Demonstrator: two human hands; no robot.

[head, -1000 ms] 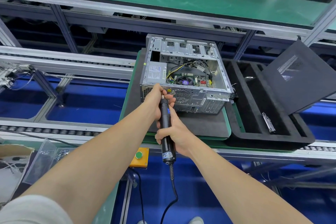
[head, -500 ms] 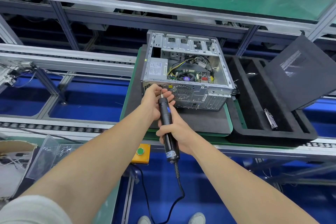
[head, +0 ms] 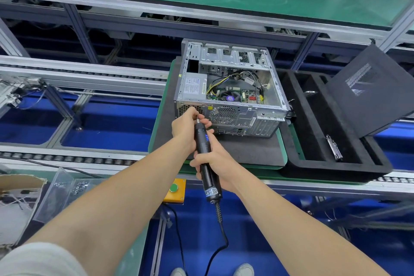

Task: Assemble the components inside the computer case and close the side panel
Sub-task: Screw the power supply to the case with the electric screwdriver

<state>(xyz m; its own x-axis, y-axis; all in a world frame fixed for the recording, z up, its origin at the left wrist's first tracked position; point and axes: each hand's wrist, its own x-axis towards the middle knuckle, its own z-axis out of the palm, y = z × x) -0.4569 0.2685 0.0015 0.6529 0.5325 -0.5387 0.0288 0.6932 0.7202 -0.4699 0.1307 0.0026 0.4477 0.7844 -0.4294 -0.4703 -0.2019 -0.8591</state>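
An open silver computer case [head: 226, 94] lies on its side on a dark mat [head: 251, 152], with its motherboard, cables and power supply showing. Its black side panel [head: 371, 89] leans tilted on a foam tray at the right. My right hand [head: 215, 163] grips the body of a black electric screwdriver [head: 205, 154], which points up toward the case's rear face. My left hand [head: 186, 127] pinches around the screwdriver's tip, just in front of the rear grille at the lower left corner. The bit itself is hidden by my fingers.
A black foam tray [head: 313, 159] holding a small metal bracket [head: 334, 147] sits right of the mat. A yellow box with a green button [head: 175, 189] hangs below the conveyor edge. Clear bins with screws [head: 77, 187] stand at the lower left. The screwdriver's cord [head: 220, 237] hangs down.
Both hands and the screwdriver have pulled back slightly from the case's top rear edge and sit lower against its rear face. The grip is unchanged.
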